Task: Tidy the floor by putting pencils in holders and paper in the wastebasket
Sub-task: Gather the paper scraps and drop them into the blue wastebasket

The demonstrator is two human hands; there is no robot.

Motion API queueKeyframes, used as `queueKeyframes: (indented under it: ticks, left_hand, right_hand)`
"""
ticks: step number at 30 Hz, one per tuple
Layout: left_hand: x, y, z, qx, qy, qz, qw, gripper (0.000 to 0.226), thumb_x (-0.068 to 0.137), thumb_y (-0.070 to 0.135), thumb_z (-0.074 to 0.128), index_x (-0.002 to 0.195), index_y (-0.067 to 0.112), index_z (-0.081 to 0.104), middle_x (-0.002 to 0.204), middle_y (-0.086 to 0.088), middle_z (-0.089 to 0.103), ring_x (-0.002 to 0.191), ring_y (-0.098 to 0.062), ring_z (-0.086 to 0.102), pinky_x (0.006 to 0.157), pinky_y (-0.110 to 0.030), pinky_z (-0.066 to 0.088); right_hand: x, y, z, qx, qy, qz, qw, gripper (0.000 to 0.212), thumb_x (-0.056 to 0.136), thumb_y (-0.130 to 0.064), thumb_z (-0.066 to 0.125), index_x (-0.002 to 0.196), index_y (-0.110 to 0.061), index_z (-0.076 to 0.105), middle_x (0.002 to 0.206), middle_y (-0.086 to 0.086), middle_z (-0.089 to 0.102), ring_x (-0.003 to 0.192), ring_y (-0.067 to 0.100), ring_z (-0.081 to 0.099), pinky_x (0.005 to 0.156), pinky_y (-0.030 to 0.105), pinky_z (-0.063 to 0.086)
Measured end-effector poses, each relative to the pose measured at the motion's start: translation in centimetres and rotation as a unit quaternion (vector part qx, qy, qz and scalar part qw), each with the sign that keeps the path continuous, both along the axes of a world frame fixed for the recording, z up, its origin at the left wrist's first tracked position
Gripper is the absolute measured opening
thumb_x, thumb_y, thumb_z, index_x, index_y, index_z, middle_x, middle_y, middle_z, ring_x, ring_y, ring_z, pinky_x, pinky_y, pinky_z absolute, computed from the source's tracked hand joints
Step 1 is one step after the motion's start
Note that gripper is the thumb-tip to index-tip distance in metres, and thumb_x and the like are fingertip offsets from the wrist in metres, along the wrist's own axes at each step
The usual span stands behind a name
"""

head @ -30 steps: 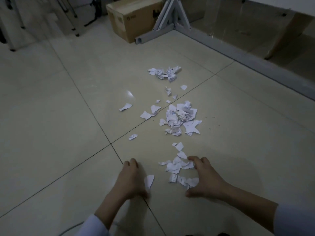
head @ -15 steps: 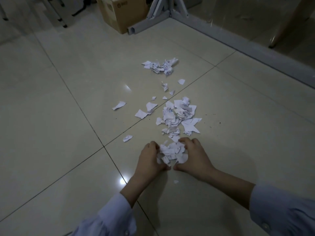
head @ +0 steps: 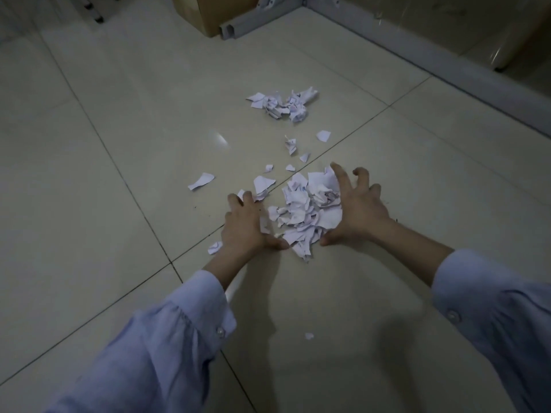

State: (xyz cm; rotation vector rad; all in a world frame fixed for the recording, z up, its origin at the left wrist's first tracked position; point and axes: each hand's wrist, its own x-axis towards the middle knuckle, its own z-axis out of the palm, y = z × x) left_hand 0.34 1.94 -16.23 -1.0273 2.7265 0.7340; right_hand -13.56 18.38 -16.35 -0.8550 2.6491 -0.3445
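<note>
The floor [head: 119, 144] is pale glossy tile, dim, with dark joint lines crossing it. Along its far right edge runs a grey rail [head: 447, 64], and at the far edge stand a cardboard box [head: 205, 16] and a white metal frame foot [head: 235, 29].

Mid-floor, on a tile joint, lies the main heap of torn white paper [head: 307, 210], bracketed by both hands. The left hand [head: 243, 228] lies low on the tile at the heap's left side, fingers fairly straight and pointing away, thumb stretched toward the scraps; it grips nothing. The right hand [head: 357, 210] is cupped against the heap's right side, fingers splayed and bent like a rake, forefinger lying over the paper, thumb down at the near edge of the heap; it clasps nothing either. Both arms wear light blue sleeves [head: 179, 338].

A second crumpled heap [head: 283, 104] sits farther off toward the box. Between the two heaps lie loose bits [head: 290, 144]. One scrap [head: 201, 181] lies off to the left, another [head: 214, 247] just beside the left wrist, and a tiny one [head: 309, 335] on the near floor between the arms.
</note>
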Motion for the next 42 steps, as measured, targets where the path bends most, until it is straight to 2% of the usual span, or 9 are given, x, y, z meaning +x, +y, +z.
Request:
queueKeyframes:
  ticks: [6, 12, 19, 22, 26, 31, 33, 35, 42]
  left_hand:
    - [-2.4, -1.3, 0.2, 0.009, -0.061, -0.052, 0.997, 0.147, 0.041, 0.048, 0.091, 0.149, 0.013, -0.001, 0.140, -0.020, 0.017, 0.114, -0.046, 0.049, 0.096, -0.046, 0.045]
    - [-4.8, 0.1, 0.4, 0.042, -0.060, -0.136, 0.988, 0.137, 0.047, 0.047, 0.090, 0.149, 0.016, 0.005, 0.141, -0.020, 0.018, 0.121, -0.042, 0.046, 0.101, -0.045, 0.044]
    - [-5.4, 1.1, 0.5, 0.067, -0.025, -0.178, 0.981, 0.095, 0.057, 0.033, 0.088, 0.133, 0.009, 0.037, 0.126, -0.017, 0.037, 0.105, -0.033, 0.052, 0.082, -0.033, 0.046]
    - [-5.5, 1.4, 0.1, 0.066, 0.001, -0.194, 0.979, 0.066, 0.066, 0.023, 0.081, 0.118, 0.004, 0.045, 0.109, -0.017, 0.045, 0.095, -0.028, 0.048, 0.069, -0.030, 0.038]
    - [-5.6, 1.9, -0.6, 0.053, -0.021, -0.227, 0.972, 0.038, 0.074, 0.018, 0.069, 0.103, 0.007, 0.047, 0.112, -0.019, 0.051, 0.096, -0.030, 0.048, 0.068, -0.028, 0.032]
    - [-5.2, 3.1, -0.3, 0.037, -0.018, -0.255, 0.966, 0.025, 0.083, 0.010, 0.058, 0.071, 0.020, 0.038, 0.101, -0.015, 0.054, 0.102, -0.031, 0.051, 0.074, -0.029, 0.033]
    - [-4.8, 3.7, 0.1, 0.053, -0.009, -0.244, 0.968, 0.005, 0.084, 0.008, 0.058, 0.081, 0.009, 0.053, 0.101, -0.018, 0.057, 0.102, -0.032, 0.054, 0.082, -0.034, 0.037]
    - [-4.4, 4.4, 0.5, 0.063, -0.008, -0.230, 0.971, 0.018, 0.082, 0.003, 0.058, 0.098, -0.006, 0.058, 0.107, -0.024, 0.060, 0.102, -0.033, 0.055, 0.083, -0.035, 0.037]
    - [-3.5, 6.7, 2.7, 0.067, -0.010, -0.256, 0.964, 0.020, 0.076, -0.001, 0.063, 0.096, -0.007, 0.063, 0.108, -0.024, 0.062, 0.102, -0.036, 0.058, 0.086, -0.034, 0.040]
  right_hand:
    - [-1.7, -1.6, 0.0, 0.061, -0.046, 0.061, 0.995, 0.149, 0.036, -0.062, 0.087, 0.148, -0.040, -0.010, 0.153, 0.006, 0.013, 0.134, 0.043, 0.016, 0.103, 0.051, 0.036]
    - [-1.1, -3.0, -0.3, 0.054, -0.028, 0.136, 0.989, 0.119, 0.050, -0.045, 0.085, 0.147, -0.036, 0.017, 0.143, 0.004, 0.023, 0.123, 0.036, 0.024, 0.092, 0.043, 0.045]
    - [-0.2, -2.8, -0.5, -0.014, -0.071, 0.091, 0.993, 0.087, 0.053, -0.030, 0.085, 0.131, -0.025, 0.046, 0.124, 0.008, 0.038, 0.103, 0.032, 0.050, 0.084, 0.035, 0.049]
    - [0.3, -2.6, -0.9, -0.056, -0.095, 0.076, 0.991, 0.049, 0.061, -0.022, 0.076, 0.106, -0.019, 0.058, 0.108, 0.007, 0.051, 0.097, 0.021, 0.049, 0.078, 0.035, 0.050]
    - [1.2, -2.2, -1.3, -0.089, -0.072, 0.069, 0.991, 0.009, 0.076, -0.024, 0.065, 0.081, -0.024, 0.057, 0.090, 0.005, 0.062, 0.092, 0.018, 0.046, 0.065, 0.024, 0.031]
    - [2.0, -1.6, -0.5, -0.067, -0.051, 0.030, 0.996, 0.007, 0.074, -0.018, 0.067, 0.073, -0.012, 0.062, 0.080, 0.010, 0.065, 0.081, 0.022, 0.055, 0.063, 0.029, 0.036]
    - [2.4, -1.1, -0.2, -0.071, -0.064, 0.013, 0.995, 0.014, 0.078, -0.015, 0.066, 0.067, -0.016, 0.058, 0.084, 0.012, 0.069, 0.076, 0.018, 0.055, 0.062, 0.027, 0.035]
    - [2.7, -0.5, 0.2, -0.069, -0.084, -0.007, 0.994, 0.027, 0.079, -0.014, 0.066, 0.059, -0.020, 0.049, 0.084, 0.010, 0.069, 0.073, 0.015, 0.052, 0.057, 0.024, 0.032]
    - [3.6, 1.8, 2.1, -0.066, -0.121, -0.058, 0.989, 0.007, 0.073, -0.019, 0.074, 0.076, -0.013, 0.070, 0.075, 0.003, 0.066, 0.071, 0.013, 0.057, 0.064, 0.021, 0.039]
